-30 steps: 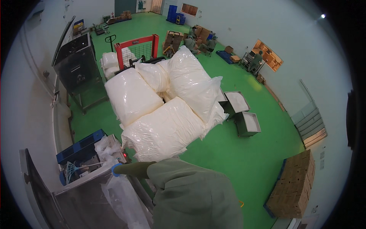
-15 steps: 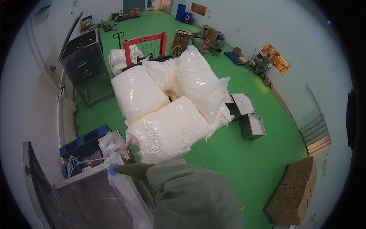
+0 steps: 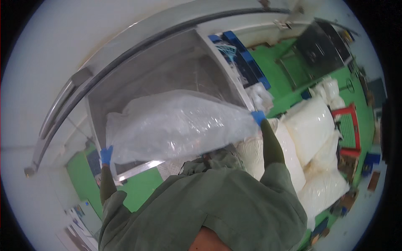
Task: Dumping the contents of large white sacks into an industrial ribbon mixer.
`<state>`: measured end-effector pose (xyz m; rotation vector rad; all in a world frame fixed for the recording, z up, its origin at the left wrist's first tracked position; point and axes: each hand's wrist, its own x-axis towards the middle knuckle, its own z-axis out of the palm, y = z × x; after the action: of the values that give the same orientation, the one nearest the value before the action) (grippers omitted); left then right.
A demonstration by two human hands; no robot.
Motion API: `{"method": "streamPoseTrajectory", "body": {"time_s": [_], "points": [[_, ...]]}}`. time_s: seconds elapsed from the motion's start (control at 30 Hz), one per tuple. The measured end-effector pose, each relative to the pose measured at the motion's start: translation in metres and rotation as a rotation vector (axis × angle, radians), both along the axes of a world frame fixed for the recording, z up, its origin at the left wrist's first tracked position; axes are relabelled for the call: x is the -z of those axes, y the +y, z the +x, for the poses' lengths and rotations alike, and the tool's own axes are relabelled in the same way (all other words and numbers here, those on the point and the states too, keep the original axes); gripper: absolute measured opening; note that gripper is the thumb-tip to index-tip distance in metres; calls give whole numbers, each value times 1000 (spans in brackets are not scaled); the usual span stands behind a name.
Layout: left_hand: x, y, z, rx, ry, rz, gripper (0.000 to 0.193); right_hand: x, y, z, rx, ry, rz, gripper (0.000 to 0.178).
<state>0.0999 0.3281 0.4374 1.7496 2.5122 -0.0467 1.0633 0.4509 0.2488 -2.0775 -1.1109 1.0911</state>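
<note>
A large translucent plastic bag [image 3: 180, 125] is stretched across the near part of an open stainless-steel bin [image 3: 228, 69]. My right hand [image 3: 258, 117], in a blue glove, is closed on the bag's right end, beside the bin's right rim. At the opposite end, my left hand [image 3: 106, 154], also blue-gloved, grips the bag by the bin's left rim; its fingertips are partly hard to make out. Both arms are spread wide. The bag hides the near part of the bin's inside and looks slack and wrinkled in the middle.
Full white sacks [image 3: 310, 129] are piled on my right, near a red frame with mesh [image 3: 349, 129]. Beyond the bin's right rim are a blue pallet [image 3: 247, 58] and a light-blue slotted tool [image 3: 227, 52]. A raised lid with a metal handle [image 3: 58, 106] stands at the left.
My view has swung left from the sacks and room to the bin. Both hands now show, where only one gloved hand at the bin's rim did. The bag now spans the bin.
</note>
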Motion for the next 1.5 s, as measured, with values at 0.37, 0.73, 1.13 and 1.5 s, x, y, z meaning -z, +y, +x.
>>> {"method": "streamPoseTrajectory", "body": {"time_s": [0.37, 0.73, 1.13, 1.5], "points": [[90, -90, 4, 248, 47, 125, 26, -88, -37, -13, -268, 373, -182, 33], [44, -107, 17, -120, -417, 192, 25, -86, 45, -17, -16, -25, -76, 28], [73, -219, 62, 570, 88, -401, 20, -73, -50, 58, -416, 135, -246, 32], [213, -264, 27, 351, 330, -592, 16, -98, -17, 12, -629, -174, -375, 31]]}}
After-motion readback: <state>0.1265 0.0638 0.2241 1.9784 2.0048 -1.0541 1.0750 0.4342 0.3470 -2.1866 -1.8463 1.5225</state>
